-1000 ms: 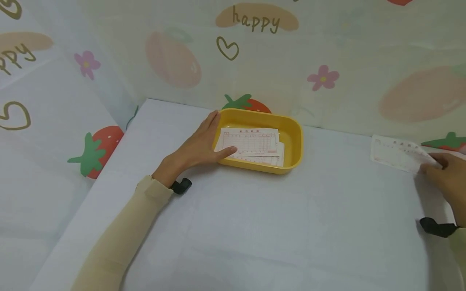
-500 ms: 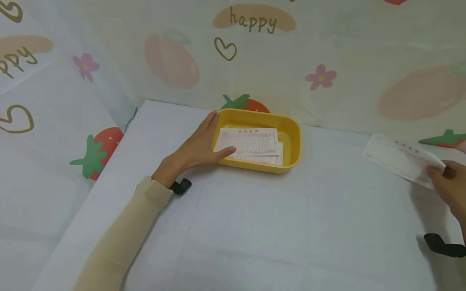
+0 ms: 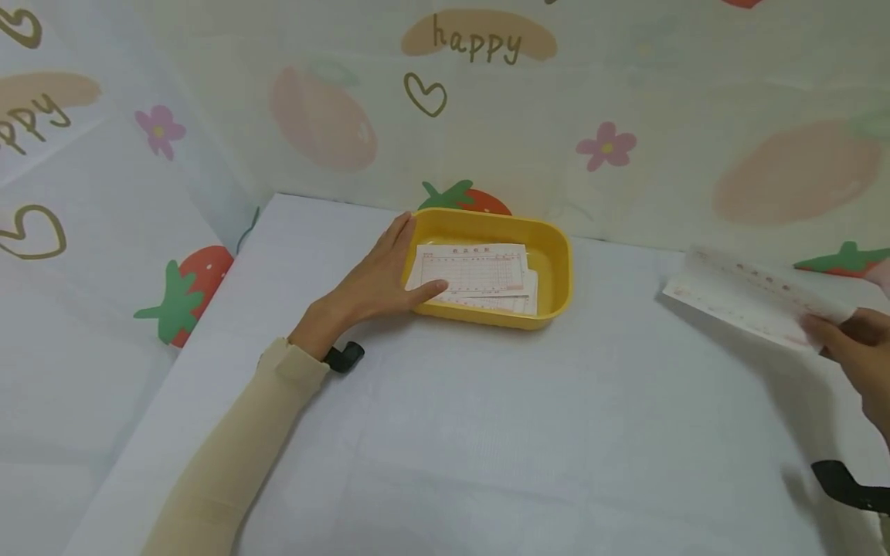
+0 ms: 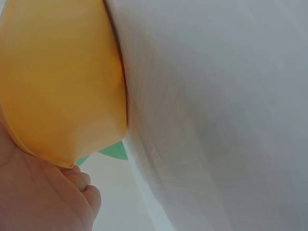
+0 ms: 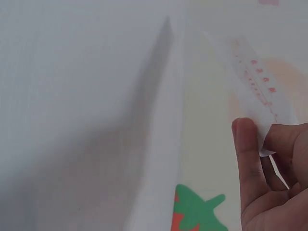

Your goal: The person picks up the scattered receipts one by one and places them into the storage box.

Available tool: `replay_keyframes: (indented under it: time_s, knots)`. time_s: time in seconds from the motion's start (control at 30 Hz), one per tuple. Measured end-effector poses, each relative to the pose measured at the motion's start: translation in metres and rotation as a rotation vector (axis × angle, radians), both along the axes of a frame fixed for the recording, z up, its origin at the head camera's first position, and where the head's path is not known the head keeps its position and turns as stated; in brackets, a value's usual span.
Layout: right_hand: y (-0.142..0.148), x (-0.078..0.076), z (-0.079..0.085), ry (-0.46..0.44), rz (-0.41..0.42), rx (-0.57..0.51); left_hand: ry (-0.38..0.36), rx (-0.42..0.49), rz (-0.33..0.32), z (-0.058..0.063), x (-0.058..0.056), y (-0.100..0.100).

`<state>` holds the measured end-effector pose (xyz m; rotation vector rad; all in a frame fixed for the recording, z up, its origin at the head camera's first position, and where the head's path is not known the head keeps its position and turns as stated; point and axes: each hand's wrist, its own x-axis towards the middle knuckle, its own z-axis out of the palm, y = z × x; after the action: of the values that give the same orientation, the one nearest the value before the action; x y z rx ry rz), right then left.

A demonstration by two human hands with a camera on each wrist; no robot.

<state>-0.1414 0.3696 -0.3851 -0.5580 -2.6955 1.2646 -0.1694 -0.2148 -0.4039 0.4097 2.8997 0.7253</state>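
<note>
A yellow plastic tray (image 3: 565, 266) stands near the back of the white-covered table. Inside it lie printed receipt slips (image 3: 476, 266), overlapping, with red lines and characters. My left hand (image 3: 365, 282) holds the tray's left end, its thumb over the front rim and its fingers along the side. The left wrist view shows the tray's outer wall (image 4: 62, 82) right by the fingers. At the far right, my right hand (image 3: 855, 347) pinches a receipt slip (image 3: 747, 297) by one end between thumb and fingers. This slip is raised over the table and bent lengthwise, casting a shadow.
The white tablecloth (image 3: 487, 432) spreads in front of the tray. Right behind the tray rises a patterned backdrop (image 3: 501, 123) with strawberries, flowers and lettering. A second patterned sheet (image 3: 83, 309) borders the table on the left.
My right hand has lifted the receipt slip and brought it slightly left, the slip bending lengthwise. The left hand stays on the tray; the head view has shifted slightly.
</note>
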Motion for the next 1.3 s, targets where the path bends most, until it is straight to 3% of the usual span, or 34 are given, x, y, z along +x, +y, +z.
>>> replay_keyframes:
  time_s: [0.3,0.57,0.9,1.13,1.3]
  knots:
    - [-0.022,-0.002,0.019,0.132,0.216,-0.210,0.006,-0.016,0.006,-0.001,-0.001,-0.001]
    - [-0.062,-0.009,0.041,0.047,0.290,-0.238,0.001,-0.009,0.006,-0.001,-0.001,-0.002]
    - [-0.118,-0.020,0.050,0.071,0.434,-0.397,0.010,0.007,0.002,-0.002,-0.002,-0.001]
    - [-0.157,-0.029,0.047,0.011,0.491,-0.183,0.005,-0.004,0.005,-0.002,-0.001,0.000]
    - [-0.183,-0.030,0.044,0.032,0.525,-0.110,-0.010,0.001,0.012,-0.001,-0.001,0.001]
